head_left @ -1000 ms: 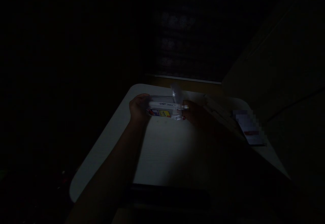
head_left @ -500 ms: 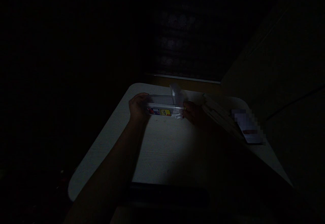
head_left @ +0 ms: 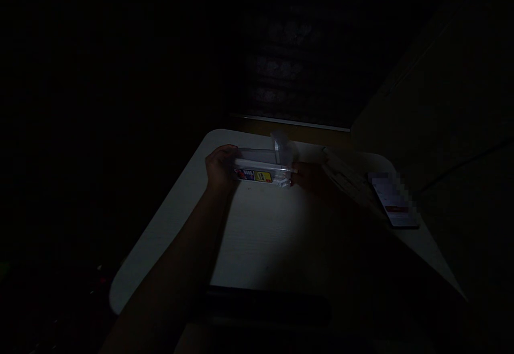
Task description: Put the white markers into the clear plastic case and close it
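Pens deeper in clear case, right fingers at end.

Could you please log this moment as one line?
left hand: holding clear case | right hand: at case's flap end | phone: on table, right side | light: dim

Left hand and right hand are bare, left forearm uncovered, right arm obscured by shadow.

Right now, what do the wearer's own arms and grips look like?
The left grip is ungloved, and the left forearm shows no sleeve or watch. The right grip looks ungloved; the right arm is too dark to tell about a sleeve.
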Tool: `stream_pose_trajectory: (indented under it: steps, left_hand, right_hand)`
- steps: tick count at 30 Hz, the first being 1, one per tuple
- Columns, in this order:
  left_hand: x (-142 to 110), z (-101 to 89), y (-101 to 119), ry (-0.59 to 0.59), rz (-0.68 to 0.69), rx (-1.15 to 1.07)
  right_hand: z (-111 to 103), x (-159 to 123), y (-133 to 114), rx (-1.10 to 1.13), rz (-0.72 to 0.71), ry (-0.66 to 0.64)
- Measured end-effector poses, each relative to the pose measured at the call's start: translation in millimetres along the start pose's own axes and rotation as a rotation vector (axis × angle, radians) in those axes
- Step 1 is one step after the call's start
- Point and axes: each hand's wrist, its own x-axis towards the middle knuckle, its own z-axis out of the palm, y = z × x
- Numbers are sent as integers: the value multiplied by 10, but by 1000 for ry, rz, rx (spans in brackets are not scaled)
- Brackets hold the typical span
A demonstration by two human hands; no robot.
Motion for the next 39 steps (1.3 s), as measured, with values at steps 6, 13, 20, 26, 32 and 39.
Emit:
stream_pose_trajectory:
  steps: [6,13,20,26,32,39]
  left_hand:
    - [-28,39,35,59,-29,-40]
    - [0,-4,-15,47,2,-25]
    - [-10,-10,-21,-20,-14,-30]
    - [-6,0,-11,19,-21,-9]
    - [-5,1,6,83,-45,-37]
    - [27,-21,-13,151,-1,-42]
  right_hand:
    - [-156,-58,155,-50,21,62]
    - [-78,-90,90,-162,-41,107]
    - [-15,-74,96,-185,-123,18]
    - [-160,-280,274,-237,-111,81]
    - [-204,-753,643,-370,87,237]
    - [-27,-1179,785,-532,142,212]
